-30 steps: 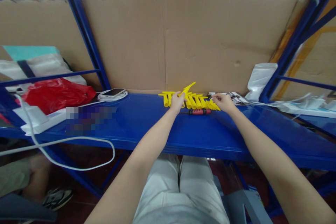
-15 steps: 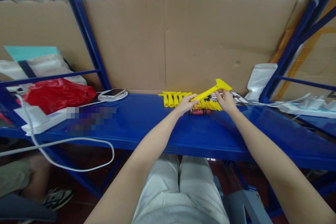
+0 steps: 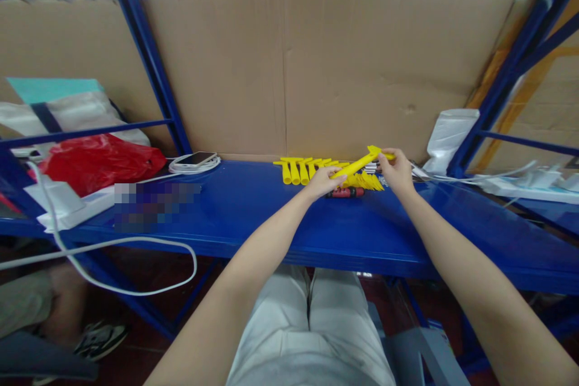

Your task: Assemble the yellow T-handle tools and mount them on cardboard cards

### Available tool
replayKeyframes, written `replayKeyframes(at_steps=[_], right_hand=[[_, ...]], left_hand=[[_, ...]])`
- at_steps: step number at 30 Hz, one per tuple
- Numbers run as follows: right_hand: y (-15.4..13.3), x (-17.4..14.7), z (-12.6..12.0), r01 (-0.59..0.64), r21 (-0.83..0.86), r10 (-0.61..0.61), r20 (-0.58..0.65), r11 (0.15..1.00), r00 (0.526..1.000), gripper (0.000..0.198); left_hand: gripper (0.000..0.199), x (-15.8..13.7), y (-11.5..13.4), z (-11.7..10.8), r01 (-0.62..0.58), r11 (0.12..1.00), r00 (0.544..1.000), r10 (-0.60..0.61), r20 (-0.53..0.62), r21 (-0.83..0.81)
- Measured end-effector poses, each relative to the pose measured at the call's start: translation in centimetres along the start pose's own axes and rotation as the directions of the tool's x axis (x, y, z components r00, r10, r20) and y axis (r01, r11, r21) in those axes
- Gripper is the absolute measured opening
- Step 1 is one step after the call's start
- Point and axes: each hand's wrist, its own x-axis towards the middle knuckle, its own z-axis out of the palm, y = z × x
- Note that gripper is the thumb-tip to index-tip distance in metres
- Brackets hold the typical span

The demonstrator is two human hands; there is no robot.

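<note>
A yellow plastic scraper (image 3: 357, 165) is held above the blue table, its handle slanting down to the left. My left hand (image 3: 323, 183) is closed around the handle's lower end. At the other end, the fingers of my right hand (image 3: 398, 170) pinch the flat, wide head, which is seen nearly edge-on and partly covered. Below lie several small yellow flat pieces (image 3: 367, 181) in an overlapping row. A red and black cylindrical object (image 3: 346, 192) lies just in front of them. Left of these, more yellow scrapers (image 3: 295, 172) stand side by side, handle ends toward me.
A cardboard panel (image 3: 217, 72) closes the back of the table (image 3: 253, 205). On the left are a phone (image 3: 199, 159) on a coiled cable, a red plastic bag (image 3: 104, 160) and a power strip (image 3: 97, 205). A white pouch (image 3: 452, 140) leans at right. Another person's shoe (image 3: 100, 341) shows lower left.
My right hand has moved slightly right and up onto the scraper's head. The head has turned from showing its broad face to nearly edge-on; my left hand keeps its hold.
</note>
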Motion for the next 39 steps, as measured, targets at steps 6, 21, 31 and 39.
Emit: replayKeyframes(at_steps=[6,21,31,39], right_hand=[[-1.8,-0.8,-0.1,0.108,-0.14,-0.096,0.087,0.984,0.992,0.038],[-5.2,-3.3,1.8,0.464,-0.27,-0.318,0.443,0.844,0.838,0.052],[-5.5,-4.2,2.5,0.575,-0.318,-0.328,0.576,0.754,0.749,0.056],[-4.9,-2.6,1.8,0.488,-0.282,-0.28,0.547,0.826,0.789,0.052]], left_hand=[[0.035,-0.7,0.8,0.1,0.006,0.9,0.994,0.044,-0.104,0.437],[0.036,-1.2,1.6,-0.3,0.096,0.747,0.975,0.062,-0.212,0.658],[0.034,-1.1,1.5,-0.6,0.148,0.674,0.971,0.04,-0.235,0.724],[0.035,-0.8,0.5,-0.8,0.147,0.685,0.976,0.015,-0.216,0.713]])
